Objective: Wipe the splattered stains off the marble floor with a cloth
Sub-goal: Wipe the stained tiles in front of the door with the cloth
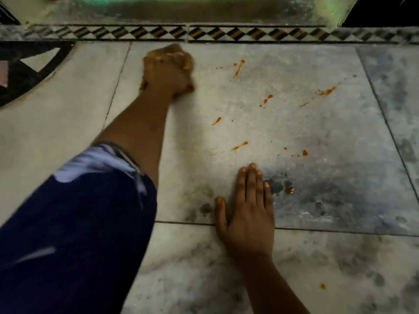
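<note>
My left hand [166, 74] reaches far forward onto the pale marble floor [317, 132] and grips a bunched yellow-brown cloth [184, 58], pressed to the tile; both are motion-blurred. Orange-red stains [238, 69] dot the big tile to the right of the cloth, with more stains at the far right [326, 91], in the middle [240, 145] and as a wet drop [289, 189] beside my right hand. My right hand [247, 209] lies flat, palm down with fingers straight, over the tile joint. One small spot [322, 286] sits on the near tile.
A black, white and amber diamond-patterned border strip [204, 32] runs across the far edge of the floor, with a raised pale step [181, 10] behind it. A dark curved inlay [27, 71] fills the far left. My blue sleeve [79, 211] covers the lower left.
</note>
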A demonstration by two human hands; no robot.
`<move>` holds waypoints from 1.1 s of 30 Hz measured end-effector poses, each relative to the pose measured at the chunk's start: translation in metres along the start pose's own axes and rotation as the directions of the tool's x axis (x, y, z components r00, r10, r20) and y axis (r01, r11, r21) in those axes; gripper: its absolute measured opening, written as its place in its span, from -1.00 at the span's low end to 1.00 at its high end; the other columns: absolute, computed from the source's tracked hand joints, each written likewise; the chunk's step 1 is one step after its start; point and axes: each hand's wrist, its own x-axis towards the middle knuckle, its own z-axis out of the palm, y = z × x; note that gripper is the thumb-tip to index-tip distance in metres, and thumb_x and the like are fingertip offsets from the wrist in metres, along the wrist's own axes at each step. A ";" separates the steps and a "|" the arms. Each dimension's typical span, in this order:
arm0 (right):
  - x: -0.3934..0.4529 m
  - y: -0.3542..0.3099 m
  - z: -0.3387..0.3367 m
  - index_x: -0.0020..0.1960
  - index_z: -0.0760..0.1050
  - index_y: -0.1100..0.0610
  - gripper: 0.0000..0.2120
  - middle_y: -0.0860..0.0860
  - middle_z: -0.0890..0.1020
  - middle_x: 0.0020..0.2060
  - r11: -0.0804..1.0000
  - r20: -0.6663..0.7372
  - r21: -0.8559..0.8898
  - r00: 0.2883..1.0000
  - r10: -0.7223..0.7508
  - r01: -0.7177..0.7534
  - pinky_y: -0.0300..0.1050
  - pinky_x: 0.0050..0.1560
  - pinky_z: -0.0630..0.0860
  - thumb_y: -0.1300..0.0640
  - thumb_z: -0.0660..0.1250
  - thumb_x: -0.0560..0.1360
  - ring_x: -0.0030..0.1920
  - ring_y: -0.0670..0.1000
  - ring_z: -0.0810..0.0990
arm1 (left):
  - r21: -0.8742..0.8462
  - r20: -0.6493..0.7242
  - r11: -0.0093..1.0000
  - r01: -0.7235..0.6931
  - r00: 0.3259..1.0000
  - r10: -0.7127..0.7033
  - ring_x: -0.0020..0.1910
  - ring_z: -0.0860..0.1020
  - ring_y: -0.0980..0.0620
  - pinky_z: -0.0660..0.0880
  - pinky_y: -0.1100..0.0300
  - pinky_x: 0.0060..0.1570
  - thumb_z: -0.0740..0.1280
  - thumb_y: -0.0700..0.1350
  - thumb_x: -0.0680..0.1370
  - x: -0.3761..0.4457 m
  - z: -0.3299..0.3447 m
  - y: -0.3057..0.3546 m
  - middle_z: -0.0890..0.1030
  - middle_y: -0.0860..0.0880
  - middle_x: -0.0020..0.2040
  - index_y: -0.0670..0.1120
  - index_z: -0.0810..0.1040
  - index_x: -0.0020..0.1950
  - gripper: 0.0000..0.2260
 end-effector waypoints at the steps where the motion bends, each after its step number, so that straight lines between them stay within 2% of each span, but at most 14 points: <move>1: 0.000 -0.001 -0.001 0.47 0.20 0.28 -0.32 0.21 0.23 0.47 1.000 0.000 0.001 1.000 -0.001 0.001 0.02 0.45 0.06 -0.13 0.06 0.49 0.47 0.16 0.21 | 0.018 -0.013 0.997 -0.080 0.997 0.080 0.22 0.43 -0.27 0.36 -0.27 0.20 0.06 0.14 0.40 -0.022 -0.008 0.028 0.45 -0.21 0.28 -0.03 0.48 0.13 -0.57; 3: 0.000 -0.002 -0.001 0.47 0.19 0.28 -0.31 0.21 0.22 0.47 1.000 0.006 -0.011 1.000 0.001 -0.001 0.01 0.45 0.05 -0.13 0.05 0.48 0.47 0.16 0.21 | 0.000 0.008 0.975 -0.222 0.975 0.222 0.50 0.06 -0.17 -0.02 -0.28 0.41 0.03 0.08 0.57 -0.064 -0.015 0.073 0.08 -0.14 0.54 0.04 0.19 0.49 -0.52; 5: 0.000 -0.001 -0.001 0.48 0.18 0.28 -0.31 0.21 0.21 0.47 1.000 0.002 -0.007 1.000 0.002 -0.002 0.01 0.45 0.04 -0.13 0.04 0.48 0.47 0.16 0.20 | -0.122 0.059 0.929 -0.351 0.931 0.359 0.54 -0.12 -0.05 -0.15 -0.27 0.42 -0.03 0.15 0.58 -0.084 -0.001 0.065 -0.08 0.02 0.57 0.16 0.00 0.53 -0.49; 7: 0.000 0.000 0.000 0.48 0.17 0.28 -0.31 0.22 0.21 0.47 1.000 -0.013 0.000 1.000 -0.004 0.004 0.02 0.44 0.04 -0.13 0.04 0.48 0.47 0.16 0.20 | -0.183 0.041 0.913 -0.365 0.925 0.378 0.54 -0.08 -0.02 -0.12 -0.20 0.45 -0.06 0.24 0.51 -0.095 0.005 0.026 -0.05 0.06 0.56 0.17 -0.03 0.52 -0.42; 10: 0.001 -0.001 0.000 0.48 0.18 0.28 -0.30 0.23 0.22 0.46 1.000 -0.028 0.011 1.000 -0.012 0.012 0.01 0.44 0.02 -0.13 0.04 0.48 0.47 0.17 0.21 | -0.207 0.024 0.972 -0.112 0.993 0.119 0.53 -0.13 -0.05 -0.18 -0.16 0.46 0.00 0.16 0.61 -0.086 0.005 -0.003 -0.12 0.03 0.56 0.15 -0.09 0.53 -0.48; 12: -0.001 0.000 0.002 0.47 0.19 0.28 -0.30 0.23 0.23 0.46 1.000 -0.031 0.022 0.999 -0.010 0.010 0.01 0.43 0.01 -0.13 0.03 0.47 0.46 0.17 0.21 | -0.227 0.045 0.973 -0.046 0.997 0.058 0.53 -0.16 -0.05 -0.19 -0.23 0.44 -0.04 0.13 0.63 -0.083 0.003 0.015 -0.13 0.02 0.56 0.15 -0.11 0.53 -0.51; 16: -0.002 0.000 0.000 0.47 0.19 0.29 -0.30 0.24 0.24 0.46 1.000 -0.028 0.028 1.000 -0.013 0.013 -0.01 0.43 -0.04 -0.13 0.01 0.47 0.46 0.19 0.21 | -0.255 0.061 0.941 -0.222 0.968 0.245 0.53 -0.10 0.03 -0.22 -0.23 0.42 -0.07 0.12 0.64 -0.144 0.007 0.085 -0.06 0.09 0.56 0.16 -0.10 0.53 -0.54; 19: -0.001 -0.002 -0.005 0.49 0.13 0.28 -0.29 0.21 0.17 0.48 0.996 0.019 0.086 1.000 -0.022 0.021 -0.07 0.45 -0.14 -0.15 -0.07 0.49 0.50 0.15 0.12 | -0.169 0.065 0.912 -0.374 0.919 0.389 0.53 -0.10 0.09 -0.20 -0.14 0.42 -0.06 0.10 0.65 -0.193 0.015 0.091 -0.06 0.10 0.56 0.13 -0.12 0.53 -0.53; 22: -0.003 0.015 -0.020 0.47 0.19 0.28 -0.35 0.20 0.22 0.47 0.966 0.012 0.214 0.989 -0.150 0.144 -0.12 0.45 -0.14 -0.11 -0.06 0.52 0.49 0.13 0.15 | -0.160 0.122 0.940 -0.301 0.939 0.321 0.53 -0.11 0.07 -0.17 -0.11 0.44 -0.04 0.10 0.64 -0.182 0.010 0.065 -0.08 0.09 0.56 0.12 -0.10 0.53 -0.53; 24: 0.004 0.047 -0.029 0.44 0.25 0.30 -0.40 0.22 0.27 0.44 0.954 -0.079 0.157 0.966 -0.245 0.255 -0.09 0.45 -0.07 -0.05 0.02 0.53 0.46 0.16 0.22 | -0.176 0.155 0.968 -0.177 0.966 0.205 0.53 -0.14 0.02 -0.18 -0.19 0.44 -0.05 0.12 0.64 -0.167 0.006 0.065 -0.12 0.08 0.56 0.14 -0.11 0.53 -0.53; 27: 0.029 0.109 -0.048 0.47 0.19 0.29 -0.35 0.22 0.21 0.46 0.995 -0.185 0.048 0.980 -0.072 0.082 -0.04 0.46 -0.08 -0.11 -0.04 0.53 0.47 0.18 0.18 | -0.177 0.200 0.981 -0.076 0.973 0.112 0.53 -0.17 -0.03 -0.20 -0.22 0.40 -0.06 0.11 0.65 -0.154 -0.002 0.081 -0.17 0.05 0.56 0.12 -0.14 0.54 -0.52; 29: 0.044 0.137 -0.053 0.52 0.01 0.24 -0.27 0.18 0.04 0.52 0.993 -0.040 -0.006 0.992 0.121 -0.121 0.00 0.48 -0.16 -0.19 -0.16 0.50 0.52 0.12 0.00 | -0.173 0.205 0.983 -0.061 0.974 0.097 0.53 -0.19 -0.03 -0.21 -0.24 0.39 -0.08 0.12 0.65 -0.149 -0.004 0.084 -0.18 0.06 0.56 0.12 -0.16 0.54 -0.52; 31: 0.052 0.149 -0.049 0.53 -0.06 0.23 -0.26 0.16 -0.02 0.53 0.983 0.034 -0.049 0.984 0.178 -0.176 0.02 0.50 -0.17 -0.20 -0.20 0.48 0.53 0.09 -0.07 | -0.174 0.201 0.983 -0.056 0.975 0.091 0.53 -0.19 -0.02 -0.22 -0.22 0.40 -0.10 0.12 0.65 -0.140 -0.001 0.083 -0.19 0.05 0.56 0.12 -0.17 0.54 -0.52; 33: 0.052 0.150 -0.043 0.53 -0.04 0.22 -0.26 0.15 0.01 0.53 0.982 0.008 -0.059 0.984 0.177 -0.177 0.02 0.49 -0.16 -0.20 -0.17 0.49 0.53 0.10 -0.04 | -0.179 0.182 0.983 -0.046 0.980 0.079 0.53 -0.20 -0.02 -0.22 -0.26 0.38 -0.10 0.13 0.64 -0.128 0.002 0.081 -0.20 0.05 0.55 0.13 -0.17 0.54 -0.52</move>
